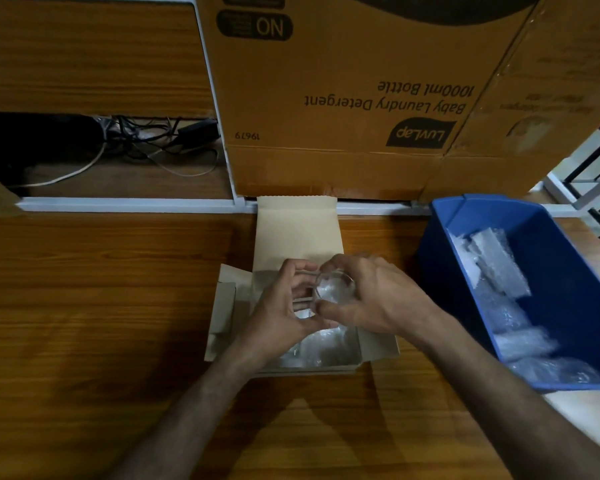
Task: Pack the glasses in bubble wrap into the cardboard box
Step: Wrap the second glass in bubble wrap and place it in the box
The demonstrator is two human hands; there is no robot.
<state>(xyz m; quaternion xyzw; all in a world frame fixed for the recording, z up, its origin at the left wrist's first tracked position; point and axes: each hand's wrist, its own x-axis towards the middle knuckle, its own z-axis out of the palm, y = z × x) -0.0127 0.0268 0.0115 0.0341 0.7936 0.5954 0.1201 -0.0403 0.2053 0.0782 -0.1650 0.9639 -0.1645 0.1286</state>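
A small open cardboard box (297, 230) lies on the wooden table, its lid flap folded back and its side flaps spread. Over its opening, my right hand (371, 299) grips a clear glass wrapped in bubble wrap (335, 289) around its rim. My left hand (281, 306) touches the same glass from the left, fingers curled against it. More wrapped glass (321, 348) shows inside the box near its front wall. Both hands hide the middle of the box.
A blue plastic bin (565, 282) with several bubble-wrapped pieces (496, 268) stands to the right of the box. A large brown carton (343, 98) stands behind, beyond a white rail. Cables (146, 143) lie at the back left.
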